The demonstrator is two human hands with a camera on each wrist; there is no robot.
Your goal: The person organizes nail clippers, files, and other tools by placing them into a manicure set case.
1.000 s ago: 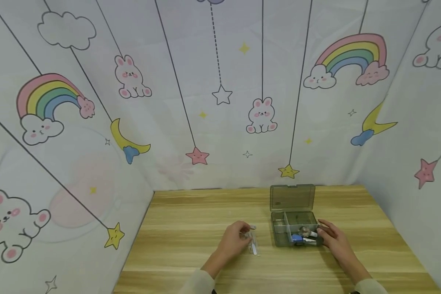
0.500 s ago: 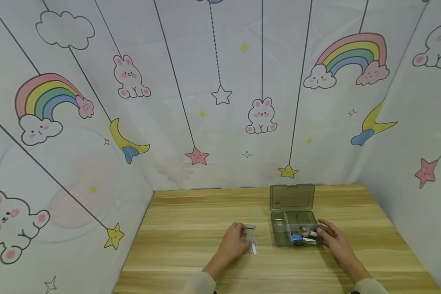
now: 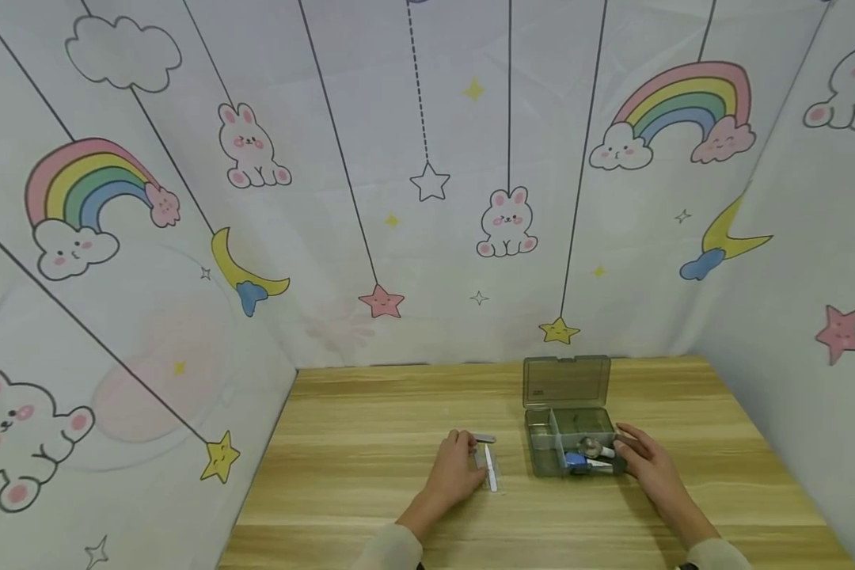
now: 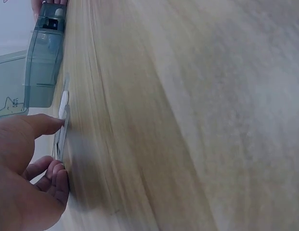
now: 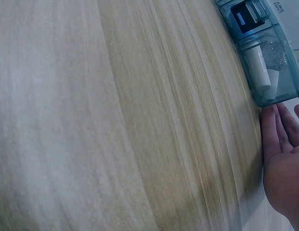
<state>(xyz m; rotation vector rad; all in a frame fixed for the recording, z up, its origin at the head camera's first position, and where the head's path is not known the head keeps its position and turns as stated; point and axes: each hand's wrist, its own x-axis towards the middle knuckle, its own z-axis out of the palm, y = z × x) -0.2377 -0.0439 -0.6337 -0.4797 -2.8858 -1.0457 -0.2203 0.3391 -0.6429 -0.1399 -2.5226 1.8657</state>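
My left hand (image 3: 456,470) is over the left edge of a flat clear plastic sleeve (image 3: 499,481), pinching it between thumb and curled fingers. On the sleeve lies a slim white strip (image 3: 491,469). A small silver metal piece (image 3: 484,438) sits just beyond the fingertips. In the left wrist view, the thumb meets the thin pale piece (image 4: 64,102) near the tabletop. My right hand (image 3: 649,466) rests against the right side of a grey-green see-through box (image 3: 547,465). Its fingers (image 5: 270,130) extend straight to the box's end wall in the right wrist view.
The box's lid (image 3: 566,381) stands raised at the back. Inside, dividers separate compartments holding a blue-headed tool (image 3: 575,463), a round silvery item (image 3: 590,447) and a white tube (image 5: 257,67). Patterned cloth walls (image 3: 370,237) border the wood-grain table (image 3: 370,419) behind and at both sides.
My left hand has drawn slightly left and down, exposing more of the white strip and the silver piece. My right hand and the box stay in place.
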